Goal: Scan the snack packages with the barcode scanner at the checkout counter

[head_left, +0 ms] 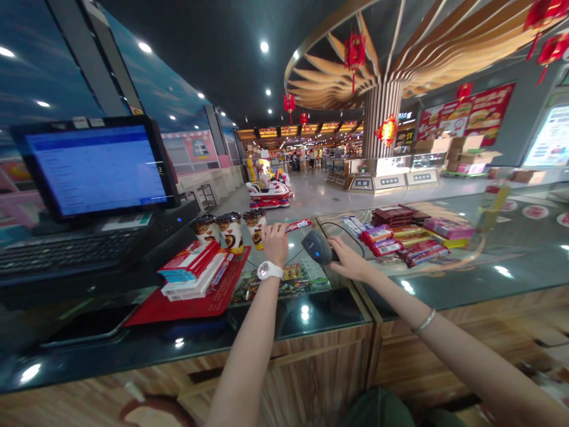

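Observation:
My left hand [275, 242], with a white watch on its wrist, is closed around a narrow red-wrapped candy pack [299, 225] whose end sticks out to the right. A dark grey barcode scanner [315, 248] with a blue light is gripped in my right hand [349, 259], its head turned toward the candy pack. Both hands are above the glass counter [302, 323]. Left of my left hand, three lidded cups [230, 231] stand in a row. Red and white boxes [191, 267] are stacked on a red mat [213, 305], beside a Mentos roll [221, 274].
A monitor [98, 169] and keyboard [48, 255] occupy the left, with a phone-like dark slab [91, 325] in front. Assorted wrapped sweets [415, 240] lie in rows at right. The scanner's black cable [360, 240] loops over the counter. A hall with a kiddie ride [269, 188] lies beyond.

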### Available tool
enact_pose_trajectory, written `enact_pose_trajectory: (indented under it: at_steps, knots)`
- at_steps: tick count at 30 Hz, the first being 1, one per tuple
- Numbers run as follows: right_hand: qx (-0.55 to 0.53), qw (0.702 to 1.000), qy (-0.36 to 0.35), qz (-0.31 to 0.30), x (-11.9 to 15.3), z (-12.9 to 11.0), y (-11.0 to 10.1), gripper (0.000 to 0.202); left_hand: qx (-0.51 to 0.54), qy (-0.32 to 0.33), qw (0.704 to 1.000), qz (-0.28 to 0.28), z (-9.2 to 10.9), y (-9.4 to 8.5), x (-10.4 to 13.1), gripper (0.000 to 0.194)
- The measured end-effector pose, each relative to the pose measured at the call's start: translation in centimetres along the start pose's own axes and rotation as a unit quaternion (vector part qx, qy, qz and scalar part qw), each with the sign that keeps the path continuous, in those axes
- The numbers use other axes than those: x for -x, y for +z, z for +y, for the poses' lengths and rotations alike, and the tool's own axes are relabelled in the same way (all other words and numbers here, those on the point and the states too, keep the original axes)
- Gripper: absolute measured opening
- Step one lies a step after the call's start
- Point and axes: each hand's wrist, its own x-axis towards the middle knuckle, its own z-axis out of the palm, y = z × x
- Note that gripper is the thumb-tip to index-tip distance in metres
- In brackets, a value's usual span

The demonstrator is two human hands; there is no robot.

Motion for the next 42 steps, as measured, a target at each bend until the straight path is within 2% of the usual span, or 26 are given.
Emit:
enact_pose_trajectory:
  at_steps: [5,11,20,28,30,32,35,37,39,42]
  knots:
    - [-0.001,0.997,-0.064,-0.036,-3.1,0.2,1.2,0.056,0.023,-0.037,0.999,0.016,-1.3,-0.7,-0.6,0.021]
    - [0.040,0.993,-0.047,-0.096,-5.7,0.9,3.9,0.052,0.032,-0.053,0.998,0.011,-1.7,-1.3,-0.6,0.018]
    - [0.030,0.995,-0.029,-0.091,-5.6,2.5,7.2,0.058,0.037,-0.015,0.999,-0.020,-0.6,-1.3,0.1,0.021]
    - [0.038,0.995,-0.015,-0.088,-5.3,2.3,7.7,0.051,0.046,0.001,0.998,-0.033,-0.1,-1.1,0.3,0.021]
    - [0.030,0.998,-0.006,-0.063,-5.2,1.9,7.4,0.049,0.047,0.009,0.998,-0.033,0.1,-1.2,0.3,0.021]
    - [0.018,1.000,0.006,-0.017,-5.1,1.6,6.7,0.035,0.048,0.014,0.998,-0.032,0.3,-1.3,0.3,0.020]
    - [0.019,0.994,0.043,0.102,-4.9,1.7,5.1,0.009,0.049,0.021,0.998,-0.029,0.5,-1.3,0.3,0.020]
    - [0.020,0.979,0.049,0.196,-4.7,2.1,4.1,0.010,0.052,0.030,0.998,-0.028,0.6,-1.2,0.3,0.021]
    - [0.014,0.966,0.031,0.258,-4.6,2.5,3.5,0.022,0.054,0.043,0.997,-0.028,0.7,-0.9,0.4,0.021]
    - [0.009,0.962,-0.003,0.275,-4.6,3.0,3.3,0.037,0.055,0.065,0.996,-0.028,0.9,-0.7,0.5,0.021]
